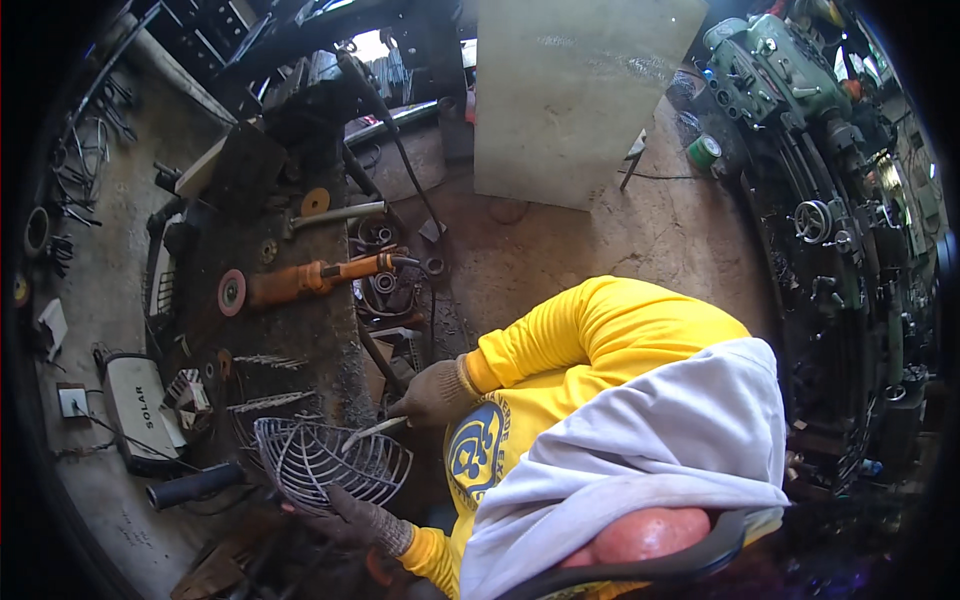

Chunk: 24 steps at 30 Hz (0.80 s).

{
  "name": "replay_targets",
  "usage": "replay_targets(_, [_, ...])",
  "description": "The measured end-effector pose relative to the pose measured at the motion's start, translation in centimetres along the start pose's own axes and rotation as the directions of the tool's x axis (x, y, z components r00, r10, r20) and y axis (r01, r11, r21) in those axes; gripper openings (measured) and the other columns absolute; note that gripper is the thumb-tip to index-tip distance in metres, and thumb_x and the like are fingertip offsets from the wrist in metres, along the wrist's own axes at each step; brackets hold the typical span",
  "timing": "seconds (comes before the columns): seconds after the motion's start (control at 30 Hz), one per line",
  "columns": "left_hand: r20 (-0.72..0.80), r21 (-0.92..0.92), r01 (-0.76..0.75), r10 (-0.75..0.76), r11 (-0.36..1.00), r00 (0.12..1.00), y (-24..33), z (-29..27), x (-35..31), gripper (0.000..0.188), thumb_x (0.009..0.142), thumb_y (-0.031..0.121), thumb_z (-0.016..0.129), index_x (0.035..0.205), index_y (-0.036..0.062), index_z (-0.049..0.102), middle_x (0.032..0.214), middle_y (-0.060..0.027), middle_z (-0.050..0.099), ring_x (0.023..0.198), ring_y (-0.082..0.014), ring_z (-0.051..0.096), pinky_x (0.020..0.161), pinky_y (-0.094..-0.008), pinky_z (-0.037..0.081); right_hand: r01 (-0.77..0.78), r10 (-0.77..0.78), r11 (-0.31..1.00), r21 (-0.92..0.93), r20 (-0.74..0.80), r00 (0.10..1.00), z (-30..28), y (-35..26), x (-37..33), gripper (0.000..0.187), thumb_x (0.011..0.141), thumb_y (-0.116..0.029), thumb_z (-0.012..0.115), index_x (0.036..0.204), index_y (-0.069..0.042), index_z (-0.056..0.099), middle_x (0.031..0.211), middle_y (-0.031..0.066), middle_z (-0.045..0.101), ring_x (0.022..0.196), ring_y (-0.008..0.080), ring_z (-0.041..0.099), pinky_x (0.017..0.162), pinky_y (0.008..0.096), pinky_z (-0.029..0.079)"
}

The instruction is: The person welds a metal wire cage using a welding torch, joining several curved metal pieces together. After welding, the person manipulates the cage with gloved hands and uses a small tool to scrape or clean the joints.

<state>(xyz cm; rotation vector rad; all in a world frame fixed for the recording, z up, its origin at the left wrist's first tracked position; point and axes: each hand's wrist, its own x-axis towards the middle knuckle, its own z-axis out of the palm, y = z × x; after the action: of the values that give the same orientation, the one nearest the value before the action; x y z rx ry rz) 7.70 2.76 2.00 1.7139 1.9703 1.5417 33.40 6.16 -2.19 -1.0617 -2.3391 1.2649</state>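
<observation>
My left hand (367, 521), in a dark work glove, grips the lower edge of a domed grille (305, 462) made of curved metal ribs. The grille is tilted above the edge of the dark workbench (320, 350). My right hand (437, 394), in a brown knit glove, is closed round the end of a slim pale rod-like tool (375, 432). Its far end reaches over the grille's ribs; whether it touches them I cannot tell. Beyond both hands an orange angle grinder (290, 284) with a round disc lies on the bench.
Metal strips (270, 401) and a yellow disc (316, 201) lie on the bench. A dark cylinder (195, 484) and a white case (142, 410) are at the left. A large sheet panel (570, 100) stands at the back. A green machine (780, 65) is at the right.
</observation>
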Motion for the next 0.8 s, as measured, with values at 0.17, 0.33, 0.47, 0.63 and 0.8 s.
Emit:
replay_targets(0.17, [0.014, -0.094, 0.226, -0.225, 0.97, 0.974, -0.3, -1.1, 0.4, 0.069, 0.081, 0.019, 0.065, 0.139, -0.0097, 0.041, 0.141, -0.025, 0.047, 0.13, -0.0337, 0.046, 0.112, -0.0396, 0.032, -0.012, 0.014, 0.999, 0.037, -0.04, 0.999, 1.4, 1.3, 0.5, 0.039, 0.094, -0.028, 0.052, 0.126, -0.007, 0.055, 0.092, 0.0233, 0.066, 0.088, 0.0407, 0.065, 0.079, 0.0497, 0.05])
replay_targets(0.33, [0.072, -0.228, 0.191, -0.179, 0.955, 0.981, -1.3, -1.7, 1.4, 0.068, 0.074, 0.014, 0.062, 0.136, -0.0099, 0.046, 0.139, -0.025, 0.049, 0.129, -0.0334, 0.047, 0.111, -0.0398, 0.034, 0.017, -0.019, 0.998, 0.056, 0.038, 0.999, 0.8, 0.7, 0.7, 0.041, 0.094, -0.028, 0.052, 0.127, -0.005, 0.055, 0.095, 0.0232, 0.066, 0.091, 0.0405, 0.065, 0.08, 0.0496, 0.05])
replay_targets(0.47, [0.123, -0.186, 0.163, -0.142, 0.969, 0.982, -0.2, -1.7, 1.9, 0.066, 0.077, 0.016, 0.061, 0.135, -0.0098, 0.046, 0.136, -0.0244, 0.05, 0.124, -0.0321, 0.05, 0.109, -0.04, 0.036, 0.039, -0.046, 0.995, 0.092, 0.075, 0.996, 0.8, 1.1, 0.6, 0.041, 0.094, -0.027, 0.052, 0.127, -0.004, 0.054, 0.093, 0.0229, 0.066, 0.09, 0.0405, 0.065, 0.079, 0.0489, 0.05])
replay_targets(0.63, [0.075, -0.174, 0.141, -0.13, 0.975, 0.989, -2.2, -1.4, 1.6, 0.06, 0.08, 0.016, 0.056, 0.133, -0.0102, 0.048, 0.133, -0.025, 0.053, 0.123, -0.033, 0.052, 0.107, -0.0406, 0.038, -0.045, 0.03, 0.99, 0.133, 0.115, 0.993, 0.0, 0.3, 0.8, 0.045, 0.094, -0.028, 0.05, 0.13, -0.002, 0.055, 0.114, 0.0246, 0.065, 0.107, 0.039, 0.062, 0.092, 0.0459, 0.048])
replay_targets(0.8, [0.073, -0.097, 0.069, -0.062, 0.993, 0.995, -1.7, -1.1, 0.8, 0.057, 0.083, 0.018, 0.054, 0.132, -0.0099, 0.049, 0.133, -0.0266, 0.053, 0.122, -0.0349, 0.052, 0.106, -0.0412, 0.039, 0.017, -0.017, 0.987, 0.157, -0.003, 1.0, 1.1, 2.2, 1.4, 0.041, 0.095, -0.029, 0.052, 0.123, 0.0, 0.058, 0.105, 0.0253, 0.066, 0.099, 0.0397, 0.064, 0.085, 0.0458, 0.05])
